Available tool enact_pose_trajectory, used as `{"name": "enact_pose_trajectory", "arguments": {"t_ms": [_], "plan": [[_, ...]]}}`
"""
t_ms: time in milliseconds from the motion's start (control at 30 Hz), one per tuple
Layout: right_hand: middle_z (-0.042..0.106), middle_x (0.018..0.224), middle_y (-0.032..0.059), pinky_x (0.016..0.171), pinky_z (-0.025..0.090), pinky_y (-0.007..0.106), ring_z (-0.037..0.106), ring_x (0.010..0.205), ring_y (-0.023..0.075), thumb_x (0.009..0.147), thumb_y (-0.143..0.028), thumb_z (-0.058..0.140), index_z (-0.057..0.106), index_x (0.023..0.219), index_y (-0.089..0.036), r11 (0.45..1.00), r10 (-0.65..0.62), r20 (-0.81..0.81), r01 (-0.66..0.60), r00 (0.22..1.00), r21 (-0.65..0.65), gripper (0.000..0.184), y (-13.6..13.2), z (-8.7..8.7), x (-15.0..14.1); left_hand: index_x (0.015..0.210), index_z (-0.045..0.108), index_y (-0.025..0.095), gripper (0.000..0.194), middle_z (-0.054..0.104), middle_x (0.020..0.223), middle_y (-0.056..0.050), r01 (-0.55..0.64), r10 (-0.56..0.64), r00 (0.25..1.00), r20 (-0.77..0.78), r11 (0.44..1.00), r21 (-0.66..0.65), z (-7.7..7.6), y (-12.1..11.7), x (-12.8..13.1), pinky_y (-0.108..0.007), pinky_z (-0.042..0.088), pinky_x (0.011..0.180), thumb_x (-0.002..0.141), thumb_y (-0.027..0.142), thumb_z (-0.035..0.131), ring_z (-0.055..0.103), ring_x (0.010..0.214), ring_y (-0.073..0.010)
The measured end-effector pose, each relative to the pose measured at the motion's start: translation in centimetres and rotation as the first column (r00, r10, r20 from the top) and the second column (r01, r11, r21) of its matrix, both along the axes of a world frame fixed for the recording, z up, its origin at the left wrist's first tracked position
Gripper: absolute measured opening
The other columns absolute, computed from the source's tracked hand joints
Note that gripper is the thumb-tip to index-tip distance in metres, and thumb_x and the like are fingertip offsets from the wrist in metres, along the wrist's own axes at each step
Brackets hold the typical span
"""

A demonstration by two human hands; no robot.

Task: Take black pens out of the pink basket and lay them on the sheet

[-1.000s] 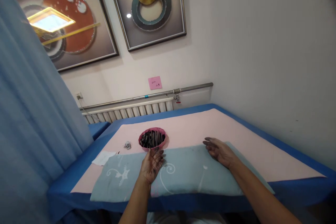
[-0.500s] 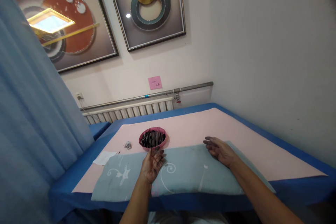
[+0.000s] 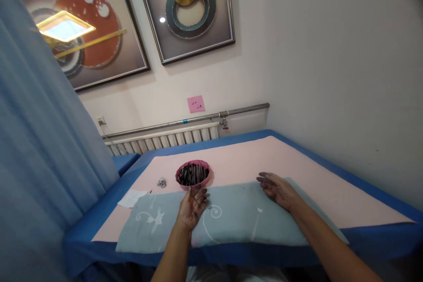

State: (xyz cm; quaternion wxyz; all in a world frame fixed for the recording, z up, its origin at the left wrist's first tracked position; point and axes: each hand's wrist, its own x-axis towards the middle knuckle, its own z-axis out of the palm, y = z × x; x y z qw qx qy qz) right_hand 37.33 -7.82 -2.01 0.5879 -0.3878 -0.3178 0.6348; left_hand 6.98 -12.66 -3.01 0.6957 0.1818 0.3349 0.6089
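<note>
Finding only handwriting, too small and soft to be reading with certainty. Showing on a pink note (image 3: 196, 104), sticking to the pale wall (image 3: 251, 75) below the framed picture (image 3: 191, 6) with the teal ring and above the grey pipe (image 3: 244, 109). Running in two short rows of dark strokes. Looking like digits in the upper row, perhaps beginning with a 2, but blurring too much to be settling the number. Looking like a pair of characters in the lower row, starting farther right, sitting nearer the bottom edge and staying illegible. Leaving pink margins around both rows.
</note>
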Motion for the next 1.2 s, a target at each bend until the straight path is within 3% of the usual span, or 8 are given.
{"name": "enact_pose_trajectory", "arguments": {"t_ms": [433, 733, 867, 967, 1067, 1200], "plan": [[0.067, 0.075, 0.0101, 0.03, 0.034, 0.017, 0.057, 0.053, 0.0135, 0.077, -0.017, 0.055, 0.059, 0.08, -0.018, 1.0, -0.003, 0.039, 0.003, 0.999, 0.022, 0.006, -0.2, 0.2, -0.1, 0.099, 0.055, 0.014, 0.028, 0.065, 0.088, -0.01, -0.029, 0.029, 0.999, -0.013, 1.0, 0.007, 0.3, -0.2, 0.2, -0.028, 0.048, 0.065, 0.081, 0.036, 0.05, 0.062, 0.068, -0.0149], [0.065, 0.072, 0.0078, 0.03, 0.031, 0.017, 0.054, 0.048, 0.0118, 0.075, -0.02, 0.053, 0.057, 0.078, -0.018, 0.994, -0.031, 0.22, 0.006, 0.975, 0.11, 0.005, -0.5, 0.3, -0.6, 0.098, 0.054, 0.014, 0.028, 0.065, 0.087, -0.01, -0.04, 0.04, 0.999, -0.008, 0.999, 0.003, 0.2, -0.2, 0.2, -0.028, 0.049, 0.063, 0.081, 0.036, 0.051, 0.063, 0.069, -0.0158], [0.062, 0.059, 0.002, 0.031, 0.029, 0.019, 0.046, 0.037, 0.0092, 0.073, -0.019, 0.052, 0.059, 0.079, -0.018, 0.984, -0.056, 0.399, -0.018, 0.915, 0.18, 0.009, -1.0, 0.1, -1.7, 0.096, 0.055, 0.014, 0.027, 0.065, 0.087, -0.01, -0.033, 0.033, 0.999, -0.004, 0.999, 0.004, 0.3, -0.2, 0.2, -0.028, 0.049, 0.063, 0.081, 0.035, 0.051, 0.062, 0.068, -0.0157], [0.056, 0.049, -0.003, 0.037, 0.035, 0.021, 0.043, 0.036, 0.0096, 0.069, -0.02, 0.054, 0.062, 0.074, -0.02, 0.967, -0.099, 0.536, -0.046, 0.838, 0.25, 0.009, -1.7, 0.1, -2.4, 0.096, 0.055, 0.014, 0.026, 0.065, 0.087, -0.01, -0.029, 0.029, 1.0, -0.005, 1.0, 0.006, 0.3, -0.3, 0.2, -0.027, 0.049, 0.064, 0.081, 0.035, 0.05, 0.062, 0.069, -0.0153], [0.06, 0.058, -0.0027, 0.052, 0.043, 0.025, 0.052, 0.052, 0.014, 0.065, -0.023, 0.056, 0.063, 0.067, -0.022, 0.942, -0.161, 0.622, -0.068, 0.766, 0.327, 0.007, -2.3, 0.1, -2.8, 0.097, 0.055, 0.014, 0.027, 0.065, 0.088, -0.01, -0.025, 0.025, 1.0, -0.008, 1.0, 0.003, 0.3, -0.3, 0.2, -0.027, 0.049, 0.064, 0.081, 0.036, 0.05, 0.062, 0.069, -0.0151], [0.063, 0.07, -0.0006, 0.064, 0.044, 0.03, 0.055, 0.062, 0.0175, 0.065, -0.026, 0.054, 0.064, 0.068, -0.024, 0.922, -0.225, 0.681, -0.074, 0.697, 0.38, 0.011, -2.9, -0.1, -2.9, 0.098, 0.055, 0.015, 0.028, 0.065, 0.088, -0.009, -0.022, 0.022, 1.0, -0.014, 1.0, -0.002, 0.3, -0.3, 0.1, -0.028, 0.048, 0.066, 0.081, 0.036, 0.051, 0.062, 0.069, -0.015]]}}
